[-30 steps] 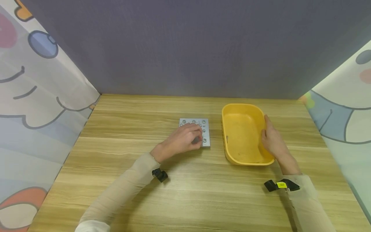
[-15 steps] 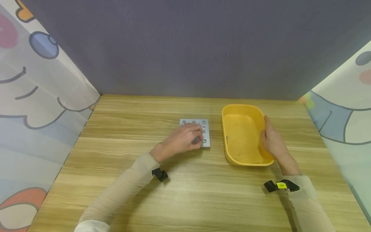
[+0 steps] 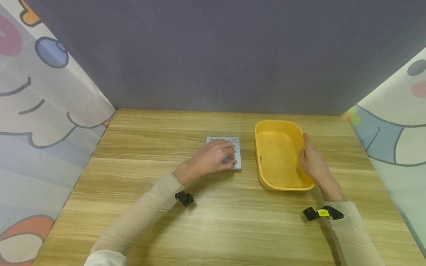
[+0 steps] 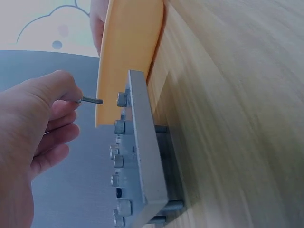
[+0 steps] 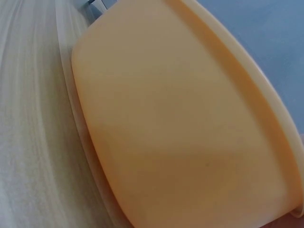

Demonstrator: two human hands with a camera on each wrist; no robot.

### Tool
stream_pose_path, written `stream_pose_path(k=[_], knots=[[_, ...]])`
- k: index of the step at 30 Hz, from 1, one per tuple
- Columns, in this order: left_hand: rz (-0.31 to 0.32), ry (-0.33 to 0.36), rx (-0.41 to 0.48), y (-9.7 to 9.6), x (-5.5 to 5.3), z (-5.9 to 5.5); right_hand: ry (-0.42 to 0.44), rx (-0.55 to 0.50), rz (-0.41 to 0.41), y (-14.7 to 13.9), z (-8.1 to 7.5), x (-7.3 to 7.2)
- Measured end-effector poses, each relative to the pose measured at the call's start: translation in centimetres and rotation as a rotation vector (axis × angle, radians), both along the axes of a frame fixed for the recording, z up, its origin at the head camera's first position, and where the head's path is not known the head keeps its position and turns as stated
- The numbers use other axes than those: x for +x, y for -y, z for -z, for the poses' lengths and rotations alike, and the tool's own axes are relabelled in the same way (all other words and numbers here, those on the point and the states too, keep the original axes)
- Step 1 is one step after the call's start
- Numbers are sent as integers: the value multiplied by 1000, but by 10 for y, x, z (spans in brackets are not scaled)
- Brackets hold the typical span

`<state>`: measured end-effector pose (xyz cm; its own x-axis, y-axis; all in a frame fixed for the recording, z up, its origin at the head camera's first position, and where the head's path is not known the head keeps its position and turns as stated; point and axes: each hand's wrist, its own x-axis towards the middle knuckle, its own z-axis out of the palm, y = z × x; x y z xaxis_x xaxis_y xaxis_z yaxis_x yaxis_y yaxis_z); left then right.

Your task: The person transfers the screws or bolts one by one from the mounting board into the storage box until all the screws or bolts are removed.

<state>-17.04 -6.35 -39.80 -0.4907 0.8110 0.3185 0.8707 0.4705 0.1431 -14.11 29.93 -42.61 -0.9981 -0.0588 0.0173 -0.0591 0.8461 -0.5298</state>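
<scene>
My left hand [image 3: 213, 157] is over a grey metal plate [image 3: 237, 155], pinching a small screw [image 4: 92, 100] between thumb and fingers. In the left wrist view the screw's shank points out sideways, apart from the plate, and its head is hidden by the fingers. Several socket-head screws [image 4: 119, 127] stand in the plate, with some shanks coming out underneath. At the right, my right hand [image 3: 313, 160] grips the side of a yellow plastic bin [image 3: 284, 187], thumb at the inner wall. The bin's outer wall fills most of the right wrist view.
A small grey piece [image 3: 261, 159] shows at the bin's left inner wall. The wooden table [image 3: 213, 221] ends at a dark grey panel [image 3: 213, 55] behind. Printed curtains [image 3: 43, 111] hang at both sides.
My left hand has shifted slightly to the right over the plate, its fingers covering a little more of it. The right hand and the bin stay where they were.
</scene>
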Motion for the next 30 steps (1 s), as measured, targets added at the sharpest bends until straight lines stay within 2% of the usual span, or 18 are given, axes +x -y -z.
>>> stream_pose_path(k=[6,15,24,30], knots=[[-7,17,-13,-4,-2,-6,2,-15,-4,0,0,0],[10,-4,-19,-14,-5,-15,-5,-9,-3,1,0,2],[3,24,-92,-27,-6,-28,0,-2,7,1,1,0],[35,15,-95,-35,-9,-29,1,-19,0,0,0,0]])
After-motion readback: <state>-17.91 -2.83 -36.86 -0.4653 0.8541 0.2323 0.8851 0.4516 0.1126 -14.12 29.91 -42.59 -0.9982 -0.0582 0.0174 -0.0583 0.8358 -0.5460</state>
